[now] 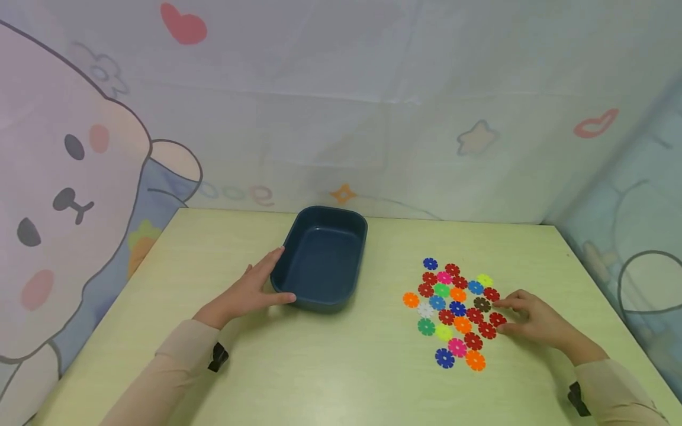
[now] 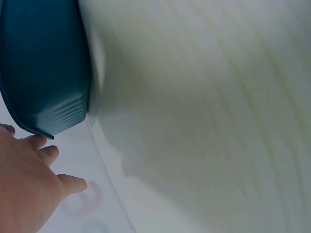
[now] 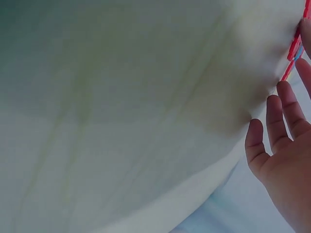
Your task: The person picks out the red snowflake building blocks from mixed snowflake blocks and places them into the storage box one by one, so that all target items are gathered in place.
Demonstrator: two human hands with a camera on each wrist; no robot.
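Observation:
A dark blue rectangular bin [image 1: 319, 260] stands on the table, its inside bare. My left hand [image 1: 254, 291] rests against its near left corner, thumb over the front rim and fingers spread along the left side. The left wrist view shows those fingertips right at the bin's rim [image 2: 19, 124]. To the right lies a loose cluster of colourful notched plastic discs [image 1: 457, 309], shaped like snowflakes, in red, orange, blue, green, pink, white and brown. At its right edge is my right hand [image 1: 538, 322], thumb and fingers apart, tips beside a red disc [image 1: 498, 320] and the brown disc [image 1: 482, 305].
The pale wooden table [image 1: 367, 378] ends at a printed cloth backdrop [image 1: 341, 118] behind the bin. More cloth hangs at the right side [image 1: 639, 213]. Table surface separates the bin from the discs.

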